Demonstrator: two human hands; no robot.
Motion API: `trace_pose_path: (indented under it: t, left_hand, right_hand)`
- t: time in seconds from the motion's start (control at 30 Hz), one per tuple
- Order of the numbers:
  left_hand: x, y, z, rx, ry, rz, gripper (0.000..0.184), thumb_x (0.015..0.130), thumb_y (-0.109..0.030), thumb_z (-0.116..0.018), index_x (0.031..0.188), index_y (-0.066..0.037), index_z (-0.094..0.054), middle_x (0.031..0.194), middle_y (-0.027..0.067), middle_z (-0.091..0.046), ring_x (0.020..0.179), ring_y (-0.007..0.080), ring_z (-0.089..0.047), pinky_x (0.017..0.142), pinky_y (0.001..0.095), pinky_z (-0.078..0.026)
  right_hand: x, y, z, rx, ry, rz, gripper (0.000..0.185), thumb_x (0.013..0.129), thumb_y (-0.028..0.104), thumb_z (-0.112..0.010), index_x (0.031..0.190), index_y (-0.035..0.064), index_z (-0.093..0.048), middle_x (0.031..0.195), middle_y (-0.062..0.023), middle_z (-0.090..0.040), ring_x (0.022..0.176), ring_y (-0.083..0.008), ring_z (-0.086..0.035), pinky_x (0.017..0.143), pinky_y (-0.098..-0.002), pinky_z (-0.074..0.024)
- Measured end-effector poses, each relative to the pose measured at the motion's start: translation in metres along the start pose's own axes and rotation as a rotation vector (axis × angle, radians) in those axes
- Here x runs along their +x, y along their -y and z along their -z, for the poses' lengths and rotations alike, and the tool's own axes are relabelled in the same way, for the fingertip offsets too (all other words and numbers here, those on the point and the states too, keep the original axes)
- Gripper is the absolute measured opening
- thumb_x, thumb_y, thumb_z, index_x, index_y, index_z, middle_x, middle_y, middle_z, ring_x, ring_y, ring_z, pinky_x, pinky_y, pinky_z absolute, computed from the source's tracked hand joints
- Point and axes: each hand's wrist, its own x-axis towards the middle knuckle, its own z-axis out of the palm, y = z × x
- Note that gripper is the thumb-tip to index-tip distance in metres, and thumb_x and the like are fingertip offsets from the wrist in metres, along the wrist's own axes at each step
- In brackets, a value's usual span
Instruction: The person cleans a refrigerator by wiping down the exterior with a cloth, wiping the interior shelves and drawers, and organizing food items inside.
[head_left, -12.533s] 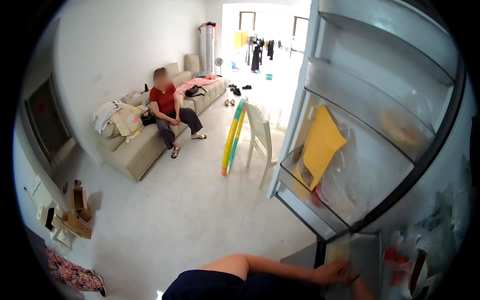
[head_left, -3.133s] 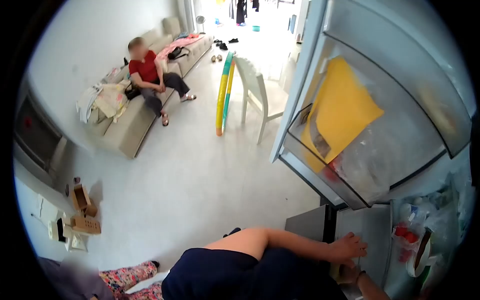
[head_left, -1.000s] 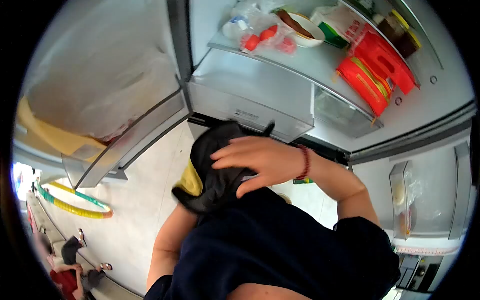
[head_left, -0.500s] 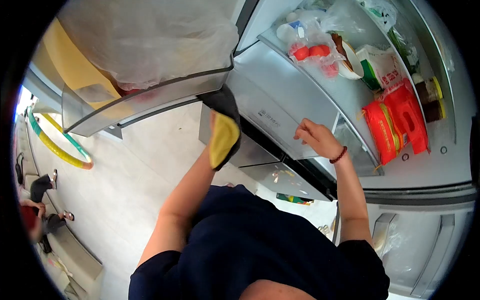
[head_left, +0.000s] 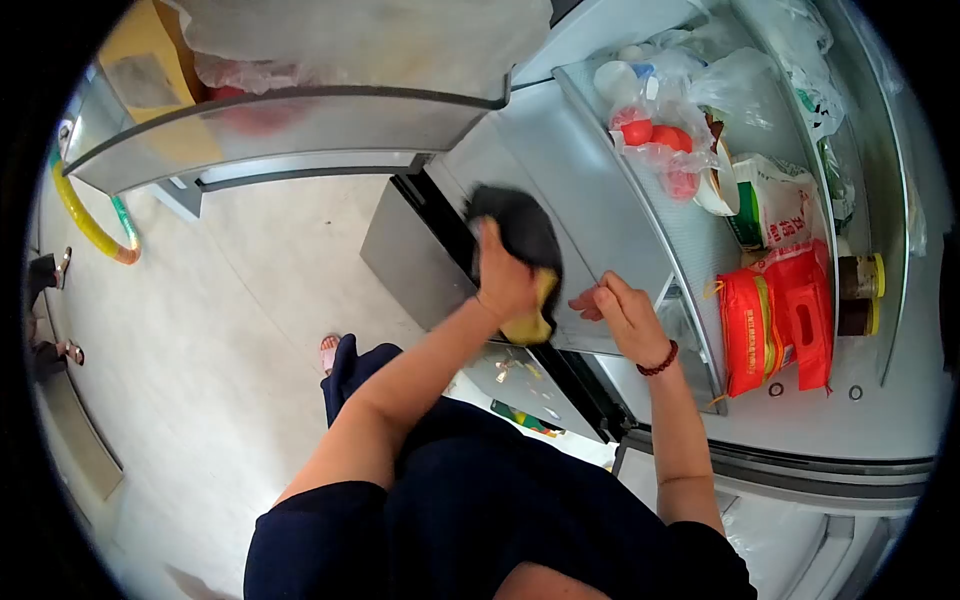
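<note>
A dark grey and yellow cloth [head_left: 525,230] is bunched in my left hand [head_left: 507,275], with its yellow side showing below the wrist. My left hand is over the front edge of the open fridge, by the grey panel [head_left: 570,170] below the shelf. Motion blurs the cloth, and I cannot tell whether it touches the panel. My right hand [head_left: 630,318], with a dark red bead bracelet [head_left: 660,360], is just right of the cloth by the same panel. Its fingers are loosely bent and apart, with nothing visible in them.
On the fridge shelf [head_left: 690,270] are bagged red tomatoes [head_left: 655,135], a white bowl [head_left: 718,185], a green-white bag [head_left: 775,200] and a red package [head_left: 770,320]. Yellow-lidded jars [head_left: 860,290] stand behind. An open door's bin [head_left: 300,140] is at left; another person's feet [head_left: 68,350] show far left.
My left hand has moved right with the cloth, from the door bin's edge to the panel. My right hand is slightly lower, its fingers less curled. The whole view has shifted.
</note>
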Motion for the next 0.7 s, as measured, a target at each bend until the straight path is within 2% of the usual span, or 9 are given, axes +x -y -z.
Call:
trace_pose_path:
  t: [0.17, 0.33, 0.37, 0.4, 0.43, 0.47, 0.53, 0.63, 0.7]
  left_hand:
    - [0.047, 0.037, -0.005, -1.565, -0.598, 0.799, 0.072, 0.089, -0.064, -0.044, 0.137, -0.011, -0.045, 0.136, 0.0063, -0.046, 0.125, 0.0255, -0.040, 0.109, 0.0388, -0.028]
    - [-0.030, -0.045, -0.046, -2.120, -0.159, 0.723, 0.064, 0.087, -0.072, -0.043, 0.122, -0.019, -0.054, 0.124, 0.0003, -0.053, 0.113, 0.0218, -0.048, 0.103, 0.0361, -0.035]
    - [-0.036, -0.084, -0.037, -2.209, -0.280, 0.896, 0.054, 0.090, -0.060, -0.046, 0.122, -0.018, -0.055, 0.120, 0.0045, -0.056, 0.113, 0.0278, -0.049, 0.105, 0.0388, -0.035]
    - [-0.045, -0.081, -0.041, -1.488, 0.000, 0.446, 0.049, 0.090, -0.050, -0.048, 0.124, -0.015, -0.056, 0.122, 0.0093, -0.055, 0.116, 0.0318, -0.048, 0.105, 0.0423, -0.035]
    - [-0.048, -0.084, -0.031, -0.732, -0.047, 0.094, 0.046, 0.089, -0.040, -0.049, 0.125, -0.012, -0.056, 0.125, 0.0141, -0.054, 0.119, 0.0358, -0.047, 0.105, 0.0459, -0.035]
    - [-0.042, -0.069, -0.015, -0.371, 0.027, -0.005, 0.046, 0.087, -0.035, -0.050, 0.125, -0.011, -0.057, 0.127, 0.0164, -0.053, 0.121, 0.0380, -0.045, 0.105, 0.0492, -0.034]
    - [-0.013, -0.039, -0.006, -0.097, -0.102, -0.084, 0.047, 0.083, -0.030, -0.054, 0.123, -0.005, -0.058, 0.133, 0.0229, -0.048, 0.125, 0.0424, -0.042, 0.104, 0.0588, -0.031]
    - [0.052, 0.034, -0.004, 0.049, -0.800, 0.076, 0.036, 0.092, -0.022, -0.047, 0.121, -0.002, -0.054, 0.122, 0.0310, -0.049, 0.118, 0.0464, -0.042, 0.103, 0.0531, -0.034]
    - [0.066, 0.063, -0.019, -0.147, -0.891, 0.240, 0.040, 0.090, -0.026, -0.048, 0.123, -0.004, -0.054, 0.123, 0.0276, -0.049, 0.120, 0.0442, -0.042, 0.104, 0.0531, -0.032]
  right_hand:
    - [0.001, -0.004, -0.002, 0.017, 0.004, -0.012, 0.027, 0.101, 0.022, -0.044, 0.088, -0.0006, -0.050, 0.087, -0.0131, -0.071, 0.078, -0.0213, -0.070, 0.070, -0.0302, -0.0551]
    - [0.004, 0.005, 0.000, -0.089, 0.018, -0.044, 0.028, 0.101, 0.022, -0.045, 0.086, -0.0005, -0.050, 0.086, -0.0134, -0.070, 0.077, -0.0216, -0.069, 0.070, -0.0304, -0.0547]
    - [0.003, 0.006, 0.004, -0.185, 0.035, -0.059, 0.028, 0.101, 0.022, -0.045, 0.085, -0.0006, -0.050, 0.086, -0.0135, -0.070, 0.077, -0.0218, -0.069, 0.070, -0.0305, -0.0546]
    - [0.002, 0.006, 0.006, -0.280, 0.049, -0.075, 0.028, 0.101, 0.022, -0.044, 0.085, -0.0007, -0.050, 0.086, -0.0137, -0.070, 0.077, -0.0220, -0.069, 0.069, -0.0305, -0.0545]
    - [0.002, 0.005, 0.008, -0.278, 0.035, -0.074, 0.028, 0.101, 0.021, -0.044, 0.085, -0.0007, -0.050, 0.085, -0.0136, -0.070, 0.077, -0.0221, -0.069, 0.069, -0.0305, -0.0544]
    - [0.003, 0.002, 0.009, -0.275, 0.022, -0.070, 0.027, 0.101, 0.021, -0.044, 0.085, -0.0007, -0.049, 0.085, -0.0136, -0.070, 0.076, -0.0221, -0.069, 0.069, -0.0305, -0.0543]
    - [0.005, -0.003, 0.008, -0.176, -0.004, -0.053, 0.027, 0.101, 0.020, -0.044, 0.085, -0.0008, -0.049, 0.085, -0.0136, -0.070, 0.075, -0.0219, -0.069, 0.069, -0.0305, -0.0543]
    - [0.003, -0.005, 0.001, 0.015, -0.022, -0.026, 0.027, 0.101, 0.020, -0.044, 0.085, -0.0010, -0.049, 0.086, -0.0138, -0.070, 0.075, -0.0213, -0.069, 0.069, -0.0305, -0.0545]
    - [0.005, -0.004, 0.003, 0.001, -0.011, 0.000, 0.027, 0.101, 0.021, -0.043, 0.086, -0.0011, -0.049, 0.086, -0.0139, -0.070, 0.076, -0.0211, -0.069, 0.069, -0.0306, -0.0547]
